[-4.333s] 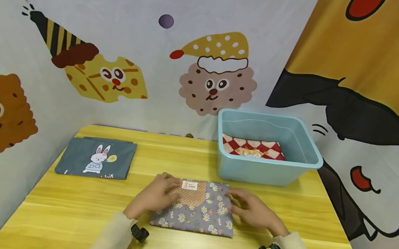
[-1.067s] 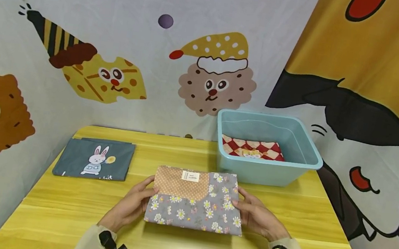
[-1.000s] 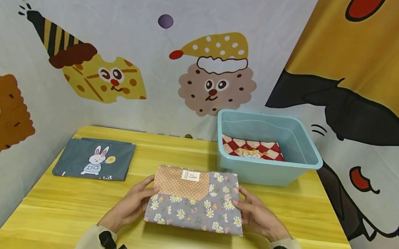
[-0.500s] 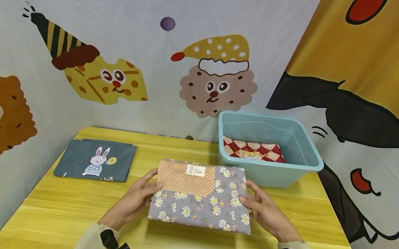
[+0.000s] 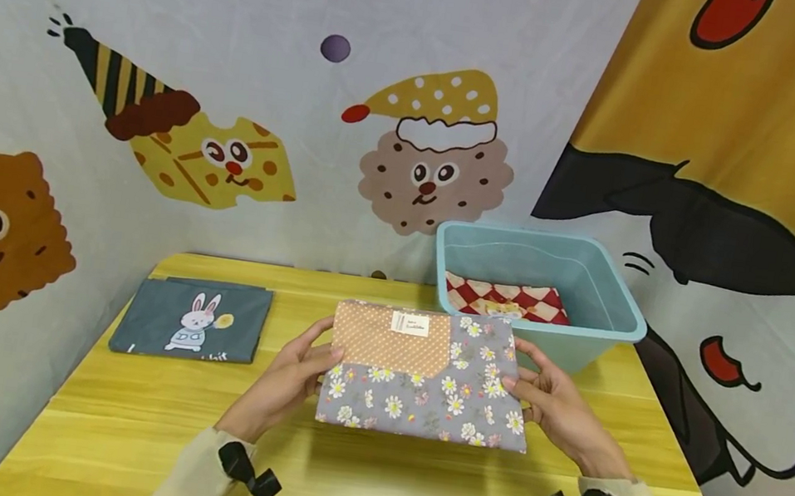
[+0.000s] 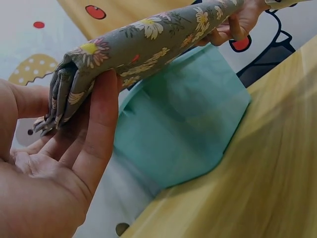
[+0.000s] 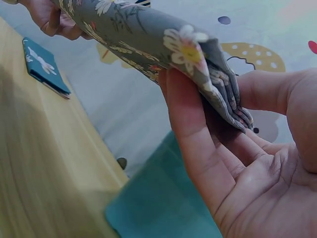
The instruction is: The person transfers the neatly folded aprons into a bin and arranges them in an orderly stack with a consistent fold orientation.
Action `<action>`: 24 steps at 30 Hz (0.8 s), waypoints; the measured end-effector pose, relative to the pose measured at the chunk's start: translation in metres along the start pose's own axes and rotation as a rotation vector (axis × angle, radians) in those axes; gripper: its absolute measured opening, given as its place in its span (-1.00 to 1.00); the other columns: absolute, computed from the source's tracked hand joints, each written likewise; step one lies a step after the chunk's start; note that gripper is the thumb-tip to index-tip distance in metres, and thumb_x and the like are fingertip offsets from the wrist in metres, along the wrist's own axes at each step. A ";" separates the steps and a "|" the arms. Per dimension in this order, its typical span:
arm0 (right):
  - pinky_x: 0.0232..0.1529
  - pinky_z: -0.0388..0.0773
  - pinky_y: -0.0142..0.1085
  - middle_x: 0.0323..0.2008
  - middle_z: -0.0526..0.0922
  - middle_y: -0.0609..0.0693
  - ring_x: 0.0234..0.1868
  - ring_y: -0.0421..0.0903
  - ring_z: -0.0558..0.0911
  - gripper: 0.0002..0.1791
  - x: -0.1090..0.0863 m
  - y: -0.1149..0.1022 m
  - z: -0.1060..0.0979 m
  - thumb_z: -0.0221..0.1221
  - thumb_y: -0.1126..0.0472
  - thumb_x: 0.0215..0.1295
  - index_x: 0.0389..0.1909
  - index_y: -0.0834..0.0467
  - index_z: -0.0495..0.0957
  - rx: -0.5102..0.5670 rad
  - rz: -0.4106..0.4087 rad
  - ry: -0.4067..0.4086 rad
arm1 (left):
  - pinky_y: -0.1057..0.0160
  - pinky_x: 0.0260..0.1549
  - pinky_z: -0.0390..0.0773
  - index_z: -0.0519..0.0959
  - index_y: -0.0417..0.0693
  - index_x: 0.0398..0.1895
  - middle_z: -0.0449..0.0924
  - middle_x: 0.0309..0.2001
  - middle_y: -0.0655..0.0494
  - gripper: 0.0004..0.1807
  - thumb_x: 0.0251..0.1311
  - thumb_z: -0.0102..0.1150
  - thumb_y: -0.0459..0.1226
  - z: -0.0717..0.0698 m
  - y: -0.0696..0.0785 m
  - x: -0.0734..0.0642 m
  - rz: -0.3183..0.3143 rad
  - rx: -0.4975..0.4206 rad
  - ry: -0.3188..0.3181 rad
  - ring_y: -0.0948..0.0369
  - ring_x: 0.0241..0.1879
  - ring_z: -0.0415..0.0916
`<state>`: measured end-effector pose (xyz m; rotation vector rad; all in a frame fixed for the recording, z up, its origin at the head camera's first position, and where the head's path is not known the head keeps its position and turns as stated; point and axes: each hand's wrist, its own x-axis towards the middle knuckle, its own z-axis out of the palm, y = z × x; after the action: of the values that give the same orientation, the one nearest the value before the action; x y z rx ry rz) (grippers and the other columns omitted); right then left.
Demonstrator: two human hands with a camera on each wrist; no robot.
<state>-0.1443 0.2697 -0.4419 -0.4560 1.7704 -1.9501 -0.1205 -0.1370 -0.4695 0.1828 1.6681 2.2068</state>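
A folded grey daisy-print cloth (image 5: 422, 402) with an orange dotted patch and a white label is held up over the table, tilted toward the head camera. My left hand (image 5: 291, 372) pinches its left edge, thumb on top and fingers beneath. At the opposite edge my right hand (image 5: 561, 404) grips it the same way. Several stacked layers show at the cloth's end in the left wrist view, between thumb and fingers of the left hand (image 6: 59, 163). Similar layers show by the right hand (image 7: 237, 163) in the right wrist view.
Behind the cloth, at the table's back right, stands a light blue plastic bin (image 5: 565, 346) with a folded red-and-cream checked cloth (image 5: 541, 305) inside. A folded dark teal cloth with a rabbit print (image 5: 155, 317) lies at the left on the wooden table (image 5: 139, 432). A cartoon-printed curtain hangs behind.
Earlier the daisy-print cloth lay flat on the table with both hands at its sides. Both hands have since gripped and lifted it, moving it up and rightward toward the bin.
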 end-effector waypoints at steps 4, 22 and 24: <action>-0.25 0.77 -0.13 0.06 0.75 -0.04 -0.15 -0.04 0.82 -0.34 -0.001 -0.008 -0.005 0.02 0.35 0.58 0.56 0.07 0.00 -0.001 -0.022 0.015 | 0.28 -0.29 0.66 0.06 0.23 0.61 0.71 0.07 0.12 -0.27 0.49 0.15 -0.16 0.006 0.007 0.008 0.014 -0.004 0.005 0.26 -0.19 0.67; -0.23 0.78 -0.24 0.03 0.75 -0.04 -0.20 -0.10 0.81 -0.39 -0.003 -0.050 -0.041 -0.01 0.35 0.59 0.53 0.06 0.01 -0.026 -0.064 0.074 | 0.27 -0.41 0.66 0.17 0.34 0.56 0.72 0.03 0.04 -0.28 0.42 0.24 -0.18 0.039 0.039 0.057 0.056 -0.035 0.018 0.21 -0.27 0.70; -0.26 0.76 -0.29 0.02 0.76 -0.04 -0.20 -0.14 0.80 -0.36 -0.003 -0.054 -0.046 0.01 0.31 0.60 0.55 0.05 -0.01 -0.049 -0.050 0.093 | 0.27 -0.42 0.66 0.18 0.32 0.56 0.72 0.00 0.04 -0.29 0.44 0.21 -0.20 0.043 0.044 0.063 0.063 -0.041 0.009 0.21 -0.26 0.70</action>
<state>-0.1731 0.3134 -0.3935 -0.4369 1.8853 -1.9947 -0.1746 -0.0858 -0.4229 0.2184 1.6412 2.2895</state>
